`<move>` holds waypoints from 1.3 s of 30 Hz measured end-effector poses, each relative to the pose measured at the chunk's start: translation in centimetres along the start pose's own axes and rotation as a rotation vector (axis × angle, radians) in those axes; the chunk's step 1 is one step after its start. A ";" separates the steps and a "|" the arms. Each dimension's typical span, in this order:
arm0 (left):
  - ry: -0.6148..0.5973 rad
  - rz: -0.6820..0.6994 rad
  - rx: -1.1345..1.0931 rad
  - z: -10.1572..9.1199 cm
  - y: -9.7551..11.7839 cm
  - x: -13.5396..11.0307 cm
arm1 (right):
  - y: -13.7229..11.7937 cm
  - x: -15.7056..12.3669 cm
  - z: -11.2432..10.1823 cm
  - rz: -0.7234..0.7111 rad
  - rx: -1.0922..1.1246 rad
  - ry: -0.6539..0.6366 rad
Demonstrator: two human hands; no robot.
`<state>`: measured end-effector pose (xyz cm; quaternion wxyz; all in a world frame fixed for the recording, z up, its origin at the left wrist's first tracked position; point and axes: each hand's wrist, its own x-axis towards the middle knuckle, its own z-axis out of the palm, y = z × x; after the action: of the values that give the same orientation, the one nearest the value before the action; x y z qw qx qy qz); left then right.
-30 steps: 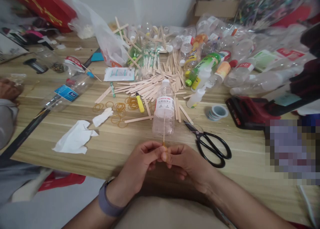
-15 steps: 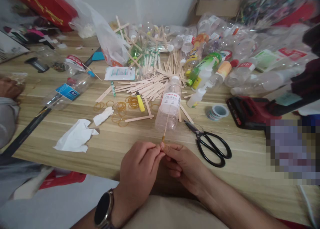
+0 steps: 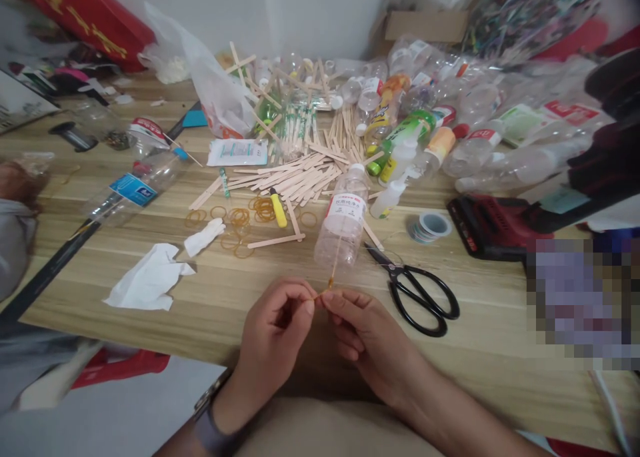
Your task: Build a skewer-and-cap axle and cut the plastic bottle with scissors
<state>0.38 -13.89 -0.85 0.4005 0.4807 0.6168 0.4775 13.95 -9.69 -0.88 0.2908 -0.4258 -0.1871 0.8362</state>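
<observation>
Pinching the rubber band (image 3: 331, 282) with closed fingertips, just in front of the bottle (image 3: 341, 214), the left hand (image 3: 280, 327) and right hand (image 3: 367, 330) held it so finely that a slip could have let it spring away.

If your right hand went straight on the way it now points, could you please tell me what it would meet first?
Most likely the left hand, close by across a short stretch of rubber band, though depth is hard to judge from this view.
</observation>
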 end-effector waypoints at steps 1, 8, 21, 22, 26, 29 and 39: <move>-0.004 -0.044 -0.069 0.0 0.0 0.2 | 0.1 0.0 -0.1 -0.017 0.006 0.004; -0.127 -0.202 -0.356 0.0 -0.4 1.7 | 1.0 0.2 -0.5 -0.114 0.004 -0.024; -0.299 -0.208 0.569 -1.3 3.0 3.2 | 2.7 1.1 -1.1 -0.187 -0.159 -0.042; -0.315 -0.191 0.638 -1.3 3.3 3.4 | 2.8 1.3 -1.2 -0.190 -0.188 -0.056; -0.451 -0.158 0.812 -1.7 3.2 4.4 | 2.7 1.8 -1.4 -0.283 -0.331 -0.120; -0.476 -0.147 0.885 -2.4 2.1 4.9 | 1.8 1.6 -1.3 -0.507 -0.481 -0.116; -0.299 -0.039 0.109 -2.9 1.9 3.7 | 0.4 0.3 -1.4 -0.627 -0.584 -0.161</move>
<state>-2.82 -10.76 1.50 0.4704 0.5552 0.5846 0.3588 14.86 -9.69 -2.04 0.3826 -0.3461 -0.5580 0.6500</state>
